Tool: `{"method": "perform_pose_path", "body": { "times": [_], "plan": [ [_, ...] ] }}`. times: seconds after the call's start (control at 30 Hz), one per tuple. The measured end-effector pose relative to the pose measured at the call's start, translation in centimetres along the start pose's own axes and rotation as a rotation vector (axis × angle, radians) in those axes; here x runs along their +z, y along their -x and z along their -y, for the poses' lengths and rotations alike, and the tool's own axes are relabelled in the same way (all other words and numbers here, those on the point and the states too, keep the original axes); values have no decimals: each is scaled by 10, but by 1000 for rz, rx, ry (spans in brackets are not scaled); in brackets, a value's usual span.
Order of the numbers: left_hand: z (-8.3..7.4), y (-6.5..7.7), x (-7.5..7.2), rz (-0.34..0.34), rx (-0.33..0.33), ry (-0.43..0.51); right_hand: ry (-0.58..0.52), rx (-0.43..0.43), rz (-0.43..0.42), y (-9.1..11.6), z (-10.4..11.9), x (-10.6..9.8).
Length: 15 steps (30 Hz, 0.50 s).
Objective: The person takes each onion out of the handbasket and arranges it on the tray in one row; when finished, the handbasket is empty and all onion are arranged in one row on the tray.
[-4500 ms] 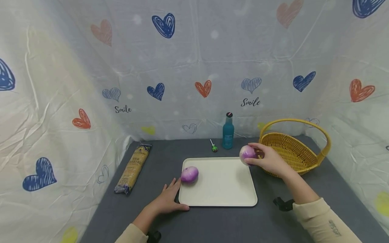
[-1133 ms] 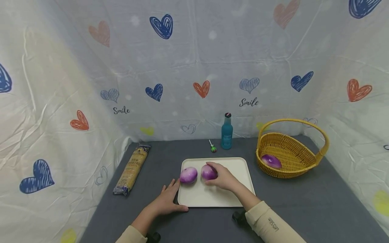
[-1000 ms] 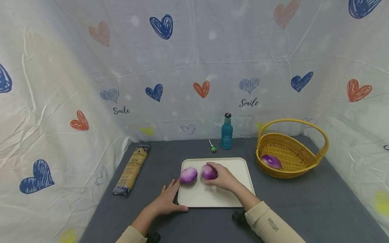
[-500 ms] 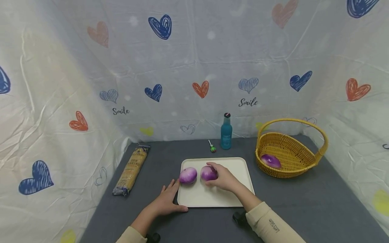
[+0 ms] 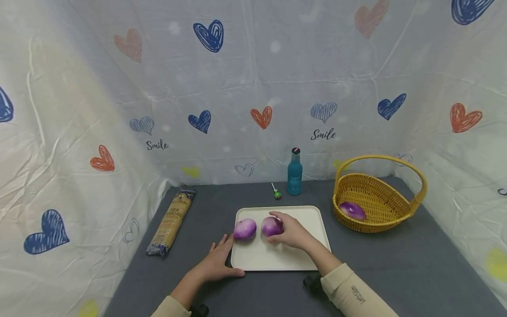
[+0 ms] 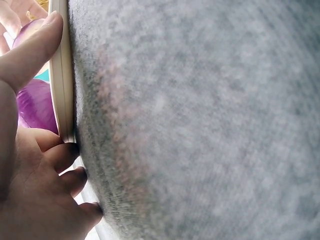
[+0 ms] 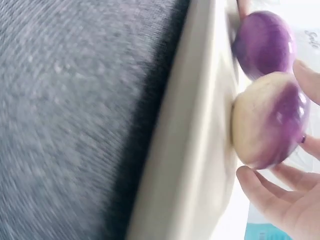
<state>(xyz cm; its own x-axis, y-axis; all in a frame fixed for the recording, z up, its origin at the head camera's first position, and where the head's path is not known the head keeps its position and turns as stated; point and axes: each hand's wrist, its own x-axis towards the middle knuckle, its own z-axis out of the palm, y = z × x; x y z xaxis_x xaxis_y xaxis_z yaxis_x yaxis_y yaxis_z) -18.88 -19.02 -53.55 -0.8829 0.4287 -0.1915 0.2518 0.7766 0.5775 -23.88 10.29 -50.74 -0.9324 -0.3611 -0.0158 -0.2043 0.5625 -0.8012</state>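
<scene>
Two purple onions rest on the cream tray (image 5: 293, 260). My right hand (image 5: 292, 232) holds the right-hand onion (image 5: 271, 226), with fingers and thumb curled round its sides; its pale underside (image 7: 252, 120) shows in the right wrist view. Close to its left lies the other onion (image 5: 245, 229). My left hand (image 5: 215, 263) is spread at the tray's front left corner, its thumb (image 6: 42, 42) at the rim and its fingertips down by the table. A third onion (image 5: 353, 211) lies inside the yellow wicker basket (image 5: 382, 204).
A blue bottle (image 5: 295, 174) stands behind the tray, next to a green lollipop (image 5: 277, 194). On the left lies a yellow packet (image 5: 172, 223), seemingly noodles. Heart-printed sheeting (image 5: 222, 145) bounds the grey table (image 5: 400, 273) at the back and sides.
Several seconds ago my right hand held an onion by the basket; now it holds one on the tray beside the first. The hands have stayed still over the last second.
</scene>
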Motion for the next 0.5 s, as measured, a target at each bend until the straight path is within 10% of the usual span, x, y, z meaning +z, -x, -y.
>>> {"method": "perform_pose_path", "body": {
  "times": [0.5],
  "plan": [
    [-1,1,-1,2,2,10,-5,69,-29,10,3,-41]
  ]
}}
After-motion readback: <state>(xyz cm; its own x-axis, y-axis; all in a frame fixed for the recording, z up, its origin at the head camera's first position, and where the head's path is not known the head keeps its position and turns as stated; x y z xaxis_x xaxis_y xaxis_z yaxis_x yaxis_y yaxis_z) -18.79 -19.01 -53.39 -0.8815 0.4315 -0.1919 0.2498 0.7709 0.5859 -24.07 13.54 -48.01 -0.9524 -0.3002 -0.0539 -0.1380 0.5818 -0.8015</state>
